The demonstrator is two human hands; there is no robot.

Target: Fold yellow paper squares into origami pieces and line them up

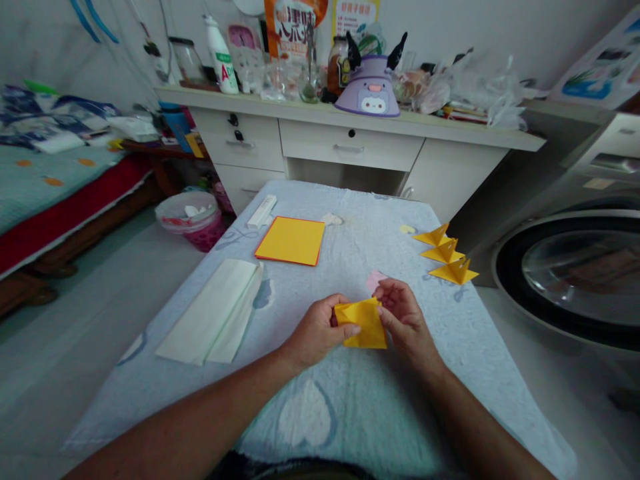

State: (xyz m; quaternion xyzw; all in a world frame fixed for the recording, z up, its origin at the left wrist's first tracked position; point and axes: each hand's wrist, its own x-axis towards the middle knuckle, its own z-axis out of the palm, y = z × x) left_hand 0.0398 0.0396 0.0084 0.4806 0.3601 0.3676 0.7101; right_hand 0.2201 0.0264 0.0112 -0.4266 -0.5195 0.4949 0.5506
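Between my two hands is a small folded sheet of yellow origami paper (367, 330), held just above the cloth-covered table. My left hand (320, 328) grips its left side, thumb lying across the front and fingers behind. At the upper right corner, my right hand (403, 317) pinches the paper between thumb and fingertips. A stack of square yellow paper (293, 240) with red-orange edges lies beyond my left hand. To the right stand three folded yellow paper pieces (453, 271) with pointed wings, set in a row.
The table wears a light blue patterned cloth (310, 413). At its left lie a folded whitish cloth or paper (213, 313) and a narrow white box (263, 212). A cluttered white cabinet (350, 143) stands behind, a washing machine (575, 267) at right, a pink bin (193, 220) at left.
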